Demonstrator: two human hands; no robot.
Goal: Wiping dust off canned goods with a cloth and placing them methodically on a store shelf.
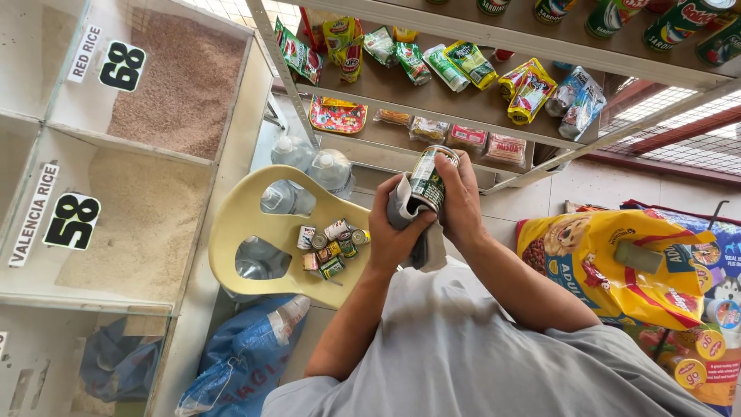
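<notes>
Can: a small green and silver tin can (429,179) is being held up in front of the person's chest, above the grey shirt, with its long axis tilting up and away from the body, the silver lid end pointing toward the shelves.
Cloth: a grey cloth (403,212) is lying against the can's left side and trailing down below it, between the two hands.
Right hand: the right hand (461,202) is closing its fingers over the can's upper end and right side, grasping it; the can is lying just left of this palm.
Left hand: the left hand (394,232) is gripping the cloth and pressing it onto the can from below and from the left, thumb up against the label.
Nearer hand: both are touching the can; the right is holding it directly, the left through the cloth.
Chair: a pale yellow plastic chair (248,202) is standing left of the can, lower in view.
Other cans: a cluster of small tins (332,245) is sitting on the chair seat, just left of the left hand.
Shelves: packets (463,66) are lying on shelves beyond the can.
Rice bins: open bins of grain (147,224) are sitting far left of the can.
Feed bag: a yellow pet food bag (610,266) is leaning right of the can.
</notes>
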